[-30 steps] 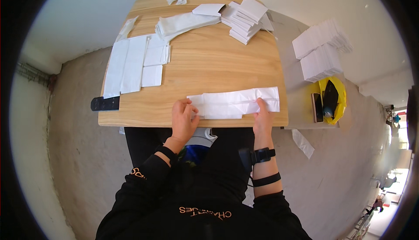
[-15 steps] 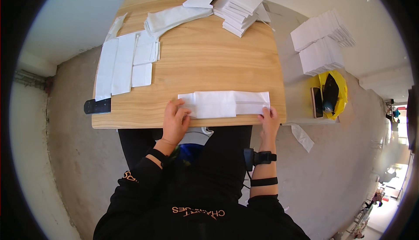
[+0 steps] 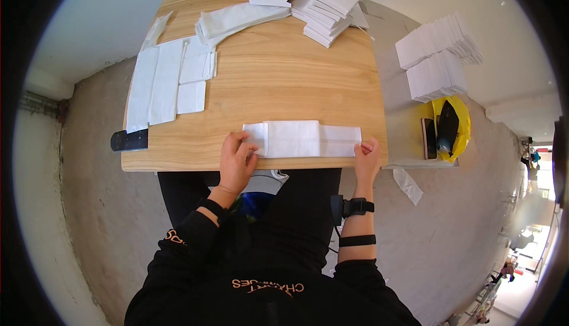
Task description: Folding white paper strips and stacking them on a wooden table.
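Note:
A long, flat white folded sheet (image 3: 293, 139) lies crosswise near the table's front edge, with a raised layer over its middle. The fingers of my left hand (image 3: 237, 160) are bent over its narrow left end, gripping it at the edge. At the lower right corner, my right hand (image 3: 368, 157) has its fingertips pinched together on the sheet. Both wrists rest near the table's front edge. Whether the sheet is paper or cloth I cannot tell.
Flat white pieces (image 3: 163, 83) lie at the table's left, above a black object (image 3: 129, 141). Behind are a long white stack (image 3: 240, 22) and piled white packets (image 3: 326, 12). On the right, a grey surface holds packet stacks (image 3: 435, 74), a phone (image 3: 428, 139) and a yellow bag (image 3: 462, 127).
The sheet's right end has drawn slightly left and looks flatter. My right fingers have curled in more at its corner. My left hand stays at the left end.

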Motion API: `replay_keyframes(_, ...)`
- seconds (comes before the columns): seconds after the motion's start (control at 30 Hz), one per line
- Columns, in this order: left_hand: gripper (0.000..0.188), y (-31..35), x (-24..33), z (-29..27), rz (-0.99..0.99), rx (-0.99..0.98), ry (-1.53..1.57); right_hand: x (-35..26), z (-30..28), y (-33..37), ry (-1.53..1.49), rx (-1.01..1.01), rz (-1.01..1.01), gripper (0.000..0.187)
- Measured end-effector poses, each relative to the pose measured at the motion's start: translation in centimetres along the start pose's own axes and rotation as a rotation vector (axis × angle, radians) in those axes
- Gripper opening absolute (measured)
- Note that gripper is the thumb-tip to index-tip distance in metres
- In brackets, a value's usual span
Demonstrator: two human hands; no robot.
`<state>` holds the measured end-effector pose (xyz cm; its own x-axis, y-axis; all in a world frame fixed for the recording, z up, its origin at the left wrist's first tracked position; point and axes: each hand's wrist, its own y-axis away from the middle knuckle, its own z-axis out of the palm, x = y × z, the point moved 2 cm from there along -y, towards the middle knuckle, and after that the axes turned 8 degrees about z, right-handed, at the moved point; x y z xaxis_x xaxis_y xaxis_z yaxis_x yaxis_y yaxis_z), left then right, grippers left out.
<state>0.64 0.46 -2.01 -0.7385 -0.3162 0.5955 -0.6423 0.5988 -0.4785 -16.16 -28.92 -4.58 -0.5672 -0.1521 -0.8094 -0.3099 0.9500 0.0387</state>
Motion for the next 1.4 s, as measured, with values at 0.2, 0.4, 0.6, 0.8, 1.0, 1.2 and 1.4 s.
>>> replay_keyframes(0.2, 0.019, 0.2, -0.2, 0.0, 0.012, -0.014, -0.029, -0.3, -0.1, -1.4, 0.004, -0.051, 0.033, 0.041)
replay_keyframes(0.4, 0.018, 0.2, -0.1, 0.0, 0.025, 0.000, -0.062, -2.7, -0.5, -0.8, 0.318, 0.089, -0.107, 0.037)
replay_keyframes(0.6, 0.019, 0.0, 0.2, -0.1, -0.004, -0.010, -0.057, -10.3, 2.5, 5.4, -0.078, -0.191, -0.419, 0.025)
replay_keyframes(0.8, 0.021, 0.0, -0.2, 0.3, -0.035, 0.023, 0.000, -12.6, 8.9, 8.9, -0.057, -0.604, -0.445, 0.018)
replay_keyframes(1.0, 0.017, -0.2, -0.3, 0.0, -0.013, 0.020, -0.045, -10.8, 10.4, 8.6, 0.096, -0.619, -0.422, 0.023)
replay_keyframes(1.2, 0.011, 0.1, -1.3, -2.2, -0.314, 0.121, 0.131, -11.6, 10.0, 8.8, 0.076, -0.689, -0.380, 0.030)
replay_keyframes(1.4, 0.013, 2.0, -3.3, -4.9, -0.569, 0.061, 0.272, -11.8, 9.8, 9.2, 0.169, -0.631, -0.519, 0.042)
